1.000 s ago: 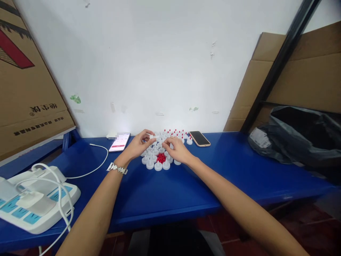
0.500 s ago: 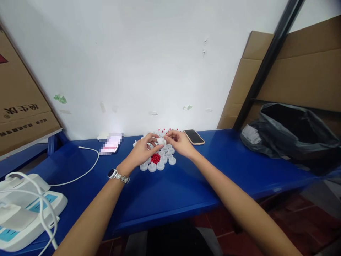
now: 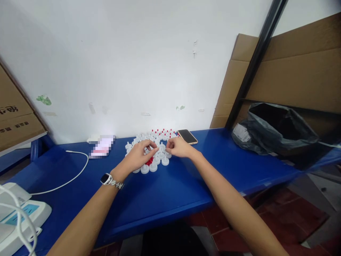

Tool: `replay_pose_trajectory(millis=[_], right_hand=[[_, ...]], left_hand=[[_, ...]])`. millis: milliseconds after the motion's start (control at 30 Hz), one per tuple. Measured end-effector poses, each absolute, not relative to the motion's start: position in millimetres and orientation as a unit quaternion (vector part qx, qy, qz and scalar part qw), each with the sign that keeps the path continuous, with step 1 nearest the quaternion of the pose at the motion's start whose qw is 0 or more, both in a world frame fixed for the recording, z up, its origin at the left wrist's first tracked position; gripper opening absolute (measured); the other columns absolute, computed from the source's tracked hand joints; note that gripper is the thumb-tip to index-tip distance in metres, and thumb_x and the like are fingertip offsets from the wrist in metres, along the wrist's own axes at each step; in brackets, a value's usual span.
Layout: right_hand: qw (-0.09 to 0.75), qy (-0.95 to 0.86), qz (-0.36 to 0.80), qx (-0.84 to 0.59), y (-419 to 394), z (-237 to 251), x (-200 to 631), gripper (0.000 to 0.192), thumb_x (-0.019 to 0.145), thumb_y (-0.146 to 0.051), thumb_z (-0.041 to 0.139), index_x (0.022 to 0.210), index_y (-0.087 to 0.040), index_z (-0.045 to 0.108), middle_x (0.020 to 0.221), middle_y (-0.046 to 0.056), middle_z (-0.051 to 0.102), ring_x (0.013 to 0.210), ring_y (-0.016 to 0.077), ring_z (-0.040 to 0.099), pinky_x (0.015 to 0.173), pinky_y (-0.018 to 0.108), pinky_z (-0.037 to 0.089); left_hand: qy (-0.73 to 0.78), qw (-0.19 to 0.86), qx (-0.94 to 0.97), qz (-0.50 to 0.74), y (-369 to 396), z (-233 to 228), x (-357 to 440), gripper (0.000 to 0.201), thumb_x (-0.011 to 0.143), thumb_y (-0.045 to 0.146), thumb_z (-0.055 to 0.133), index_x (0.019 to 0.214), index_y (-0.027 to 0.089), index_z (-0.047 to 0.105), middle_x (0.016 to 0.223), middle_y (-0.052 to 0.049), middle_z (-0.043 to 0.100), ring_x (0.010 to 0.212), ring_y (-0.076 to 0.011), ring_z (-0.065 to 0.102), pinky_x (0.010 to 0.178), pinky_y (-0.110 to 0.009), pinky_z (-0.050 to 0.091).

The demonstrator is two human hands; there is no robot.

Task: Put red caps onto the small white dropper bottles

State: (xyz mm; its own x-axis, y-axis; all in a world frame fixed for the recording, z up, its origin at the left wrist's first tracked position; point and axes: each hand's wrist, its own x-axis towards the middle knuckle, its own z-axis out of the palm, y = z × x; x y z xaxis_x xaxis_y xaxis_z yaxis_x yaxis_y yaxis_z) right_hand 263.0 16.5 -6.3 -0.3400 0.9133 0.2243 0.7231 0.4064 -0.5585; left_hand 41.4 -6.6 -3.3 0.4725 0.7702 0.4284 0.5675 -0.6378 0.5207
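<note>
Several white nozzle caps point(image 3: 165, 161) stand in a cluster on the blue table, spouts upward. Toward the back, some carry small red tips point(image 3: 163, 130). Among the front caps lies a pile of loose red tips point(image 3: 149, 161), partly covered by my left hand point(image 3: 141, 155). That hand hovers over the cluster's left side, its thumb and curved fingers slightly apart, with no held thing discernible. At the right side, my right hand point(image 3: 179, 147) has its thumb and fingers pinched together beside the white caps. Whatever is between those fingertips is too small or hidden to make out.
A phone point(image 3: 187, 136) lies behind my right hand. Another pixelated device point(image 3: 102, 146) sits at the back left. White scales point(image 3: 26, 213) and cables occupy the left front. A dark plastic bag point(image 3: 277, 124) stands right, near cardboard point(image 3: 234, 78) and a black post point(image 3: 250, 67).
My hands have moved apart from the white cap they were both holding, and sit lower over the cluster. The whole view has shifted, so the surroundings appear further left.
</note>
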Motion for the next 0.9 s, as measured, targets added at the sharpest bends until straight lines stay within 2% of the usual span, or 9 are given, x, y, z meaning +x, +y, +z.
replay_pose_trajectory(millis=[100, 167, 233, 300, 433, 567, 733, 833, 900], right_hand=[[0.293, -0.772, 0.135, -0.549, 24.5, -6.3, 267.7, 0.014, 0.081, -0.026, 0.059, 0.084, -0.016, 0.068, 0.074, 0.004, 0.070, 0.066, 0.0142, 0.060, 0.061, 0.023, 0.040], [0.313, -0.749, 0.091, -0.576, 34.7, -10.4, 270.8, 0.021, 0.085, -0.027, 0.057, 0.099, -0.016, 0.068, 0.079, 0.005, 0.071, 0.071, 0.0161, 0.062, 0.064, 0.024, 0.041], [0.307, -0.731, 0.060, -0.606, 46.4, -16.7, 272.0, 0.032, 0.085, -0.028, 0.057, 0.114, -0.018, 0.065, 0.085, 0.007, 0.072, 0.078, 0.0191, 0.063, 0.067, 0.026, 0.041], [0.287, -0.722, 0.050, -0.628, 57.1, -23.0, 271.2, 0.036, 0.084, -0.029, 0.059, 0.119, -0.020, 0.063, 0.090, 0.008, 0.072, 0.083, 0.0213, 0.064, 0.068, 0.028, 0.041], [0.303, -0.725, 0.062, -0.616, 68.5, -30.5, 267.4, 0.020, 0.084, -0.023, 0.059, 0.101, -0.020, 0.066, 0.088, 0.007, 0.072, 0.082, 0.0194, 0.064, 0.069, 0.027, 0.041], [0.345, -0.730, 0.067, -0.586, 67.8, -32.3, 264.9, 0.006, 0.081, -0.019, 0.059, 0.086, -0.019, 0.063, 0.082, 0.004, 0.070, 0.075, 0.0155, 0.062, 0.068, 0.024, 0.040], [0.359, -0.718, 0.082, -0.591, 66.9, -36.4, 264.4, 0.022, 0.079, -0.025, 0.064, 0.100, -0.019, 0.059, 0.074, 0.002, 0.067, 0.069, 0.0159, 0.059, 0.062, 0.025, 0.038], [0.372, -0.727, 0.106, -0.567, 66.3, -36.5, 262.3, 0.009, 0.079, -0.017, 0.060, 0.088, -0.018, 0.060, 0.071, 0.002, 0.066, 0.067, 0.0146, 0.059, 0.064, 0.025, 0.040], [0.411, -0.723, 0.133, -0.540, 61.2, -33.2, 257.9, 0.004, 0.077, -0.013, 0.059, 0.077, -0.018, 0.059, 0.069, 0.001, 0.065, 0.065, 0.0137, 0.059, 0.064, 0.025, 0.042]], left_hand=[[0.399, 0.148, 0.844, 0.326, -5.9, -3.9, 41.4, 0.029, 0.095, 0.045, 0.049, 0.098, 0.021, 0.065, 0.097, -0.003, 0.070, 0.086, -0.0186, 0.064, 0.076, -0.032, 0.049], [0.399, 0.142, 0.845, 0.327, -5.0, -4.5, 41.5, 0.028, 0.095, 0.044, 0.048, 0.098, 0.021, 0.065, 0.097, -0.004, 0.070, 0.088, -0.0191, 0.064, 0.078, -0.034, 0.048], [0.398, 0.138, 0.846, 0.327, -4.2, -4.7, 42.1, 0.028, 0.095, 0.043, 0.048, 0.097, 0.021, 0.065, 0.099, -0.004, 0.069, 0.090, -0.0199, 0.063, 0.080, -0.035, 0.048], [0.397, 0.135, 0.847, 0.327, -3.8, -4.6, 43.1, 0.027, 0.095, 0.042, 0.048, 0.096, 0.021, 0.064, 0.099, -0.004, 0.069, 0.091, -0.0205, 0.063, 0.081, -0.035, 0.048], [0.397, 0.127, 0.847, 0.330, -2.9, -4.8, 44.1, 0.026, 0.094, 0.041, 0.049, 0.094, 0.021, 0.065, 0.098, -0.004, 0.070, 0.091, -0.0209, 0.063, 0.083, -0.037, 0.049], [0.399, 0.124, 0.846, 0.332, -1.3, -7.4, 42.4, 0.029, 0.095, 0.044, 0.048, 0.095, 0.021, 0.065, 0.098, -0.004, 0.070, 0.090, -0.0211, 0.063, 0.082, -0.036, 0.049], [0.398, 0.121, 0.847, 0.330, 0.9, -10.6, 39.9, 0.028, 0.095, 0.044, 0.048, 0.095, 0.022, 0.064, 0.098, -0.004, 0.069, 0.090, -0.0205, 0.063, 0.082, -0.036, 0.049], [0.398, 0.115, 0.846, 0.334, 1.1, -11.2, 39.7, 0.025, 0.096, 0.042, 0.048, 0.097, 0.022, 0.064, 0.099, -0.003, 0.068, 0.090, -0.0200, 0.063, 0.082, -0.037, 0.049], [0.400, 0.103, 0.843, 0.345, 0.2, -11.3, 40.1, 0.024, 0.095, 0.041, 0.050, 0.103, 0.022, 0.062, 0.104, -0.004, 0.066, 0.091, -0.0196, 0.062, 0.082, -0.036, 0.050]])
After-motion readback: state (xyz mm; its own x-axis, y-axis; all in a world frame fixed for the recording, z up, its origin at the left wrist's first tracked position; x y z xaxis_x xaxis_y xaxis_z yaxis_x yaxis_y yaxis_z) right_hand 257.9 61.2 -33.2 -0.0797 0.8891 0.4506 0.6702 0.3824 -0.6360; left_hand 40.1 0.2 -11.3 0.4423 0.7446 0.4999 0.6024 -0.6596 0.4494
